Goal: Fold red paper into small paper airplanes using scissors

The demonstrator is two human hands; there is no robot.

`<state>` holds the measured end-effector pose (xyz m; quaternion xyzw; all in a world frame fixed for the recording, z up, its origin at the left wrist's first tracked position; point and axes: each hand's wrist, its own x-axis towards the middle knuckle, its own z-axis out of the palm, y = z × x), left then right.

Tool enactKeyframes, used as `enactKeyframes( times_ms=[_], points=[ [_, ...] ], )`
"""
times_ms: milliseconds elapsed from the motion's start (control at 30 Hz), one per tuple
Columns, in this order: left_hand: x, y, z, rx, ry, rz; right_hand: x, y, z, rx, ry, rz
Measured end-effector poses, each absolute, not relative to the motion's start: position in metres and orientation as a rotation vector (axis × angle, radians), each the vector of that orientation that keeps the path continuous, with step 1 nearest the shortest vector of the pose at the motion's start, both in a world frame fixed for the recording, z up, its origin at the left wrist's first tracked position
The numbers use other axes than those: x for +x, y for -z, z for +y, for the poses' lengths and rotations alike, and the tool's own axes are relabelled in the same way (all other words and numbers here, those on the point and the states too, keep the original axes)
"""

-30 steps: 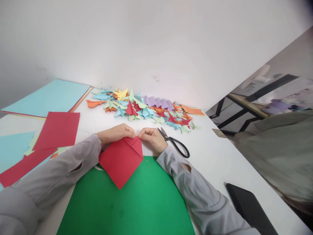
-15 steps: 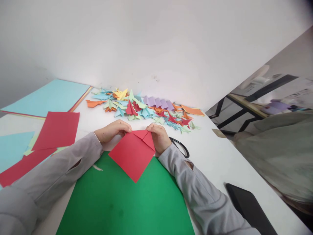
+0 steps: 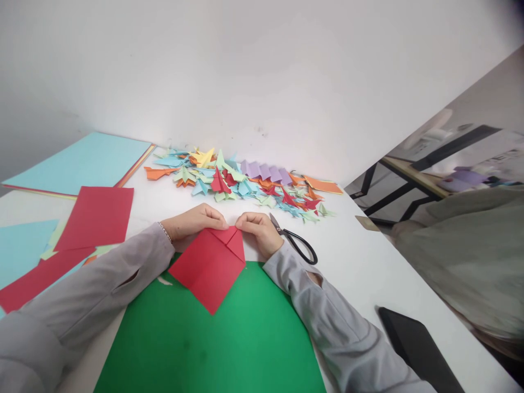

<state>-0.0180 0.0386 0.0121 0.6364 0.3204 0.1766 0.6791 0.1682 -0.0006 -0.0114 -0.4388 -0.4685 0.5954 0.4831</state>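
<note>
A square of red paper (image 3: pixel 208 273) is held up at its far edge, one corner pointing toward me. Its far part is folded over in flaps that meet at a crease. My left hand (image 3: pixel 196 222) pinches the folded edge from the left, thumb on top. With thumb and fingers my right hand (image 3: pixel 258 230) grips the far right corner. The fingertips of both hands are close together. Beneath the paper lies a green sheet (image 3: pixel 208 349). Black-handled scissors (image 3: pixel 301 245) rest just right of my right hand, which partly hides their blades.
Many small folded paper shapes (image 3: pixel 221 183) in several colours lie along the wall. Large coloured sheets (image 3: pixel 82 161), red paper pieces (image 3: pixel 98 215) and blue paper (image 3: pixel 24 245) are at left. A black flat device (image 3: pixel 417 344) lies at right. Beyond the table edge sits another person (image 3: pixel 470 245).
Both hands have shifted the red paper slightly left and toward me. The fingertips have come closer together. More of the scissors shows beside my right hand.
</note>
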Motion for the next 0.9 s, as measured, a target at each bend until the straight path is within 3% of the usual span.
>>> enactKeyframes(
  times_ms=[400,900],
  points=[
    [-0.016,-0.008,0.041,1.424,-0.517,0.703,0.167,0.015,0.002,-0.997,-1.444,-1.03],
    [-0.012,-0.009,0.04,1.503,-0.522,0.793,0.169,0.023,0.002,-1.102,-1.416,-1.409]
  ],
)
